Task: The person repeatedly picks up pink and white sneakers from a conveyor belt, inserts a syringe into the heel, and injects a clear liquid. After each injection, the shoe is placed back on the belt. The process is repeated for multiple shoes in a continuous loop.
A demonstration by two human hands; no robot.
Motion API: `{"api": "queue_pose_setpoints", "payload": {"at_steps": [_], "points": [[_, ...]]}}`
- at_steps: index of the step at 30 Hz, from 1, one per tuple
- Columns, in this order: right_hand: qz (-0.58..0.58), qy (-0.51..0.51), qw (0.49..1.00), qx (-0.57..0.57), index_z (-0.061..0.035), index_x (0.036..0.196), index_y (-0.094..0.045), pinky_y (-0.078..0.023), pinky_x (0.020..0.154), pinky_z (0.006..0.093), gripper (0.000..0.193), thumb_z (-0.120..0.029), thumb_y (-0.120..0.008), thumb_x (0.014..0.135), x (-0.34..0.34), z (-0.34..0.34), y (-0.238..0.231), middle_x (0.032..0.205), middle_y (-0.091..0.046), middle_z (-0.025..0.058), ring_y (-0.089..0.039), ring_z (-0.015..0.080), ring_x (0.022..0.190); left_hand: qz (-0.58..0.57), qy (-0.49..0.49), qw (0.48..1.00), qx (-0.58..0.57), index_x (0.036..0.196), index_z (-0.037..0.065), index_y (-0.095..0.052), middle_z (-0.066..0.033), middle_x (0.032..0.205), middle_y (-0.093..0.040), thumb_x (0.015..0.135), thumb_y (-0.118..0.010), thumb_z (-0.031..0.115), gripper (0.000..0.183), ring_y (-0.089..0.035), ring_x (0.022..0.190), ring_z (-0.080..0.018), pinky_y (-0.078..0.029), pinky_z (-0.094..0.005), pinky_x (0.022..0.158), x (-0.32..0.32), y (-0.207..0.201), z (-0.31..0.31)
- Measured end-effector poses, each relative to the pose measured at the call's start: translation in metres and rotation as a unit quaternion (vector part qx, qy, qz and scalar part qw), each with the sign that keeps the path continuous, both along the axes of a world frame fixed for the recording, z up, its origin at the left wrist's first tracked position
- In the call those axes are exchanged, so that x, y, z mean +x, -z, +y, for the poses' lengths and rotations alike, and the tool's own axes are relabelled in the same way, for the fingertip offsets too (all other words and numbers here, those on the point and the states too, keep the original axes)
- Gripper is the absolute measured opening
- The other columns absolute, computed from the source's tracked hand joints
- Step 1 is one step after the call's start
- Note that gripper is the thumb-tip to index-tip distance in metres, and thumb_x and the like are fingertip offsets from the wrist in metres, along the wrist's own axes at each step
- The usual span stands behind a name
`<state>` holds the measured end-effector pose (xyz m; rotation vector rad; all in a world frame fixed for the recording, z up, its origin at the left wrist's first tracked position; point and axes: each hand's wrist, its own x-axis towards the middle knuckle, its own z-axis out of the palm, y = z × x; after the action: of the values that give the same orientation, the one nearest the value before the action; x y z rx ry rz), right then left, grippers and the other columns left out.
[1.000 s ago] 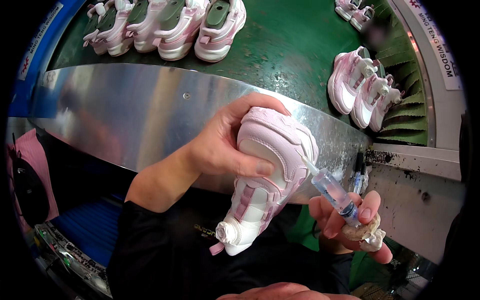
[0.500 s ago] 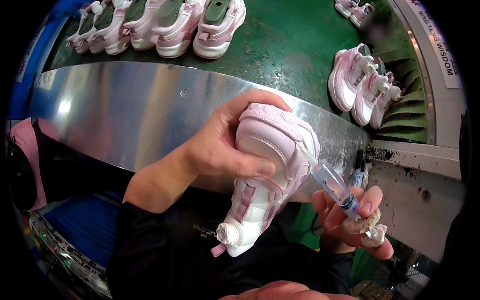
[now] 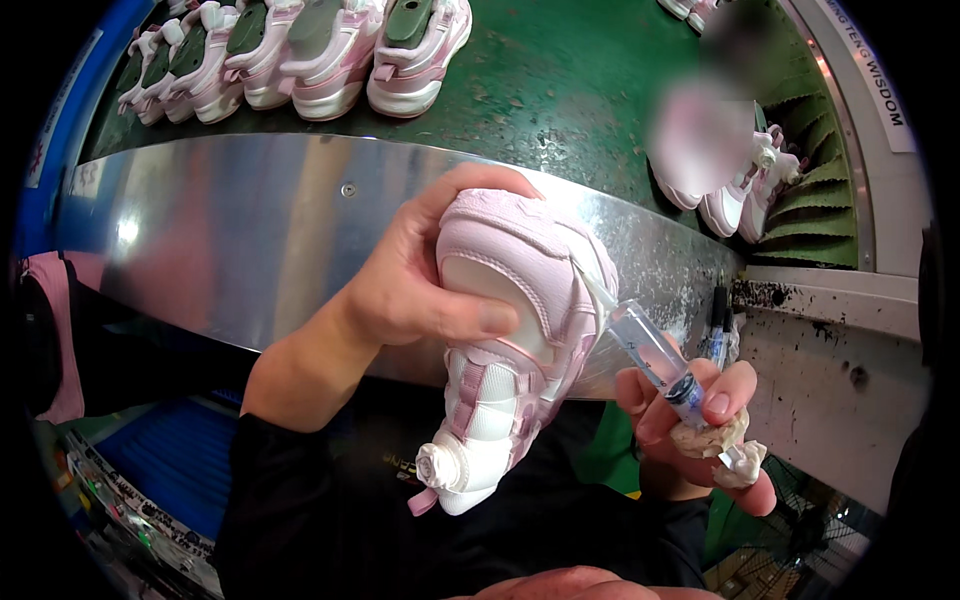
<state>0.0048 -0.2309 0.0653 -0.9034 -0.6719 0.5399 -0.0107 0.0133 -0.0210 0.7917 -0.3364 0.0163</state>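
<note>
A pink and white child's sneaker (image 3: 500,290) is gripped round its toe end by my left hand (image 3: 410,280), with the thumb across the upper and the fingers hidden behind. Its toe points away from me, and a round dial (image 3: 438,465) sits near the ankle end by a pink pull loop. My right hand (image 3: 690,420) closes round a clear syringe (image 3: 650,350) with a dark plunger seal and whitish wrapping at its back end. The syringe's thin tip reaches the seam between the shoe's upper and its sole on the right side.
Beyond a shiny metal ledge (image 3: 240,220) lies a green belt surface (image 3: 560,70). Several similar sneakers (image 3: 420,75) stand in a row at the far left, and more sneakers (image 3: 735,200) sit at the right beside green flaps (image 3: 810,215). Dark pens (image 3: 720,320) stand near the ledge's right end.
The sneaker and my left hand have shifted slightly left and up in view. The syringe has moved left with them, its tip still at the sole seam. The row of shoes sits a little further left.
</note>
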Motion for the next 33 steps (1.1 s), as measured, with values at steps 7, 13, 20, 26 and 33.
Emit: {"api": "queue_pose_setpoints", "payload": {"at_steps": [7, 13, 20, 26, 33], "points": [[-0.006, 0.018, 1.0, -0.001, -0.0081, 0.112, -0.054, -0.035, 0.078, 0.0353, 0.079, -0.076, -0.063, 0.07, -0.006, -0.01, 0.011, 0.088, -0.064, 0.0176, -0.047, 0.024, 0.086, 0.039, -0.024, 0.999, 0.009, 0.132, 0.006, -0.044, -0.0076, 0.115, -0.06, 0.066, -0.076, -0.001, 0.074, -0.058, 0.106, -0.0174, -0.047, -0.0334, 0.093, -0.002, -0.01, 0.004], [-0.006, 0.017, 1.0, 0.007, -0.008, 0.114, -0.053, -0.035, 0.078, 0.0352, 0.08, -0.074, -0.063, 0.071, -0.012, -0.023, 0.028, 0.091, -0.064, 0.0172, -0.047, 0.0238, 0.086, 0.085, -0.022, 0.996, -0.032, 0.133, 0.005, -0.043, -0.0105, 0.117, -0.059, 0.067, -0.072, 0.0, 0.072, -0.058, 0.109, -0.0214, -0.047, -0.036, 0.094, -0.001, -0.007, 0.007], [-0.017, 0.02, 1.0, -0.004, -0.0063, 0.116, -0.053, -0.034, 0.076, 0.0337, 0.083, -0.076, -0.063, 0.07, -0.017, -0.031, 0.04, 0.091, -0.064, 0.015, -0.047, 0.0209, 0.082, 0.12, -0.024, 0.992, -0.037, 0.131, 0.001, -0.046, -0.0134, 0.117, -0.06, 0.071, -0.067, 0.004, 0.064, -0.061, 0.106, -0.0238, -0.05, -0.0373, 0.092, 0.002, 0.0, 0.014], [-0.022, 0.014, 1.0, -0.003, -0.0039, 0.115, -0.056, -0.032, 0.073, 0.031, 0.088, -0.077, -0.063, 0.068, -0.021, -0.039, 0.053, 0.091, -0.064, 0.0136, -0.046, 0.0186, 0.08, 0.088, -0.015, 0.996, 0.004, 0.123, -0.005, -0.051, -0.0171, 0.107, -0.065, 0.077, -0.062, 0.011, 0.049, -0.067, 0.092, -0.0244, -0.056, -0.0338, 0.08, 0.007, 0.006, 0.019], [0.024, -0.009, 0.996, -0.083, -0.0147, 0.111, -0.054, -0.033, 0.071, 0.0335, 0.074, -0.073, -0.069, 0.067, -0.034, -0.061, 0.055, 0.089, -0.066, 0.0124, -0.044, 0.0218, 0.083, 0.129, 0.013, 0.988, -0.084, 0.122, -0.008, -0.05, -0.0194, 0.107, -0.064, 0.082, -0.057, 0.017, 0.047, -0.067, 0.093, -0.0265, -0.055, -0.037, 0.083, 0.01, 0.013, 0.021]]}}
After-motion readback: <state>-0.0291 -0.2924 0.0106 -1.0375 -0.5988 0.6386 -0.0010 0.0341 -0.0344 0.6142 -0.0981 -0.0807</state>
